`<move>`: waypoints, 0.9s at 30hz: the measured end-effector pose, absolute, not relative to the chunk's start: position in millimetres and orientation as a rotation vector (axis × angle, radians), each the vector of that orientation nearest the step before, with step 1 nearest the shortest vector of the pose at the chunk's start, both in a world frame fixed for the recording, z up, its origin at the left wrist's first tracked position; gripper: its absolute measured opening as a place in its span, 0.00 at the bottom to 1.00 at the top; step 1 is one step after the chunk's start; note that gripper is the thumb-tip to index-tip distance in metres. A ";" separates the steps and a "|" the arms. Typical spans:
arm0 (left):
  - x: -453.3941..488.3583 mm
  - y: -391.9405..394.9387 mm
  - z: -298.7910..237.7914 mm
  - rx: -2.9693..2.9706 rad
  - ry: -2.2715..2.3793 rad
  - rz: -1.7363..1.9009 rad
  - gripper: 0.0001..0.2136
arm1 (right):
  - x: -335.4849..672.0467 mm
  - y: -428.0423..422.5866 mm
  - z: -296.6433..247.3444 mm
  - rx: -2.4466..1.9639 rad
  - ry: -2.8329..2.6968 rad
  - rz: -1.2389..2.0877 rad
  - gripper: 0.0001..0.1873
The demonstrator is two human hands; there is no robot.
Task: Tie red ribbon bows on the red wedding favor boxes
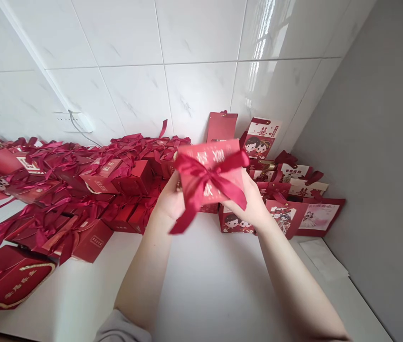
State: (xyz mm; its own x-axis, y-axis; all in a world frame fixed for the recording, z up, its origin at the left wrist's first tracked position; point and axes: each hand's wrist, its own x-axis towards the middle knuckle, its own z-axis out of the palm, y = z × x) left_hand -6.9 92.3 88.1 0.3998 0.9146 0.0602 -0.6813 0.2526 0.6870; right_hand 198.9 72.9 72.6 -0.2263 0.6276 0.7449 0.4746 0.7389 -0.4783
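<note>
A red gift box with pale lettering and a dark red ribbon bow is held up in front of me, above the white tabletop. My left hand grips its left side, and my right hand grips the right side. Both hands are closed around it, with the fingertips mostly hidden behind the box. Just behind my right hand stands a red box printted with cartoon figures. Nearest my left hand are red ribbon-tied boxes in a stacked pile.
Many more ribboned boxes fill the left, including one with a rope handle at the front. Printed gift bags stand at the right by a grey panel. A tiled wall with a socket rises behind. White paper lies at right.
</note>
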 end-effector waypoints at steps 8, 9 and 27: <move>-3.2 92.8 101.7 0.660 0.402 1.064 0.21 | 197.5 72.5 75.3 -0.855 -1.327 0.537 0.22; -2.0 92.3 102.1 0.661 0.428 1.038 0.20 | 196.8 73.3 75.8 -0.853 -1.308 0.671 0.23; -10.5 103.1 91.8 1.092 1.212 1.153 0.07 | 221.1 40.4 118.4 -0.470 -0.976 1.221 0.08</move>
State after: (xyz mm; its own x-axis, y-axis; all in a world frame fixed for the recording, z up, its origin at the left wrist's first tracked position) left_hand -10.5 103.1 91.8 0.0088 0.9943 -0.1062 -0.0564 0.1065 0.9927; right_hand 221.1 40.4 118.4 0.0266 0.9292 0.3687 -0.5639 0.3185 -0.7619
